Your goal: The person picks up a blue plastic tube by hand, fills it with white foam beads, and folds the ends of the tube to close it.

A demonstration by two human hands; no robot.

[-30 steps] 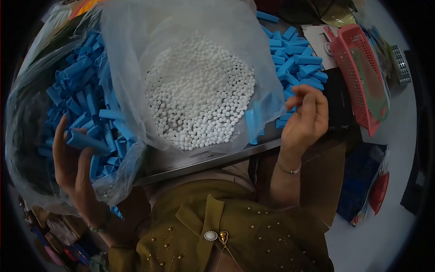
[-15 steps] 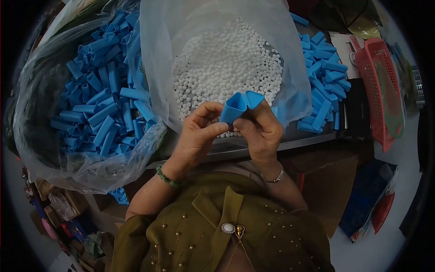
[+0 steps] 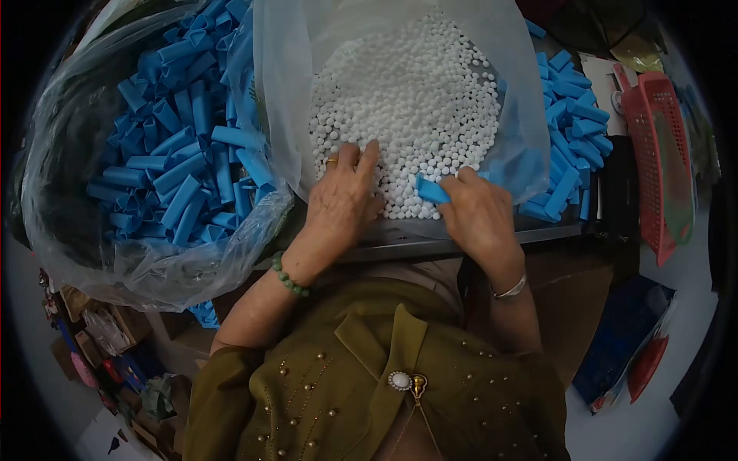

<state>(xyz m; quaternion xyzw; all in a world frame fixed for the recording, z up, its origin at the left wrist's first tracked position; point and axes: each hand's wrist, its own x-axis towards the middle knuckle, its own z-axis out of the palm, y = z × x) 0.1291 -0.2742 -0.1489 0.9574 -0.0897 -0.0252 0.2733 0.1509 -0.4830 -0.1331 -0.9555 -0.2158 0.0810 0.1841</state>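
My left hand (image 3: 344, 184) rests at the near left edge of a spread of small white beads (image 3: 400, 100). Its fingers are apart and reach in among the beads; the thumb side is partly hidden. In my right hand (image 3: 480, 215) is a blue triangular tube (image 3: 432, 190), tilted down with its end at the beads. The fingers cover much of this tube, so its far end and any lid cannot be made out. Both hands are apart, above the near part of a translucent plastic bag (image 3: 283, 100) around the beads.
On the left, a clear plastic bag (image 3: 58, 253) holds many blue triangular tubes (image 3: 181, 146). More blue tubes (image 3: 573, 123) are heaped on the right, beside a pink perforated basket (image 3: 646, 169). The metal table edge (image 3: 407, 247) runs just in front of my body.
Both hands held the blue tube up with its triangular opening and flap showing. They have since separated: the left went down to the beads, the right lowered and tipped the tube toward them.
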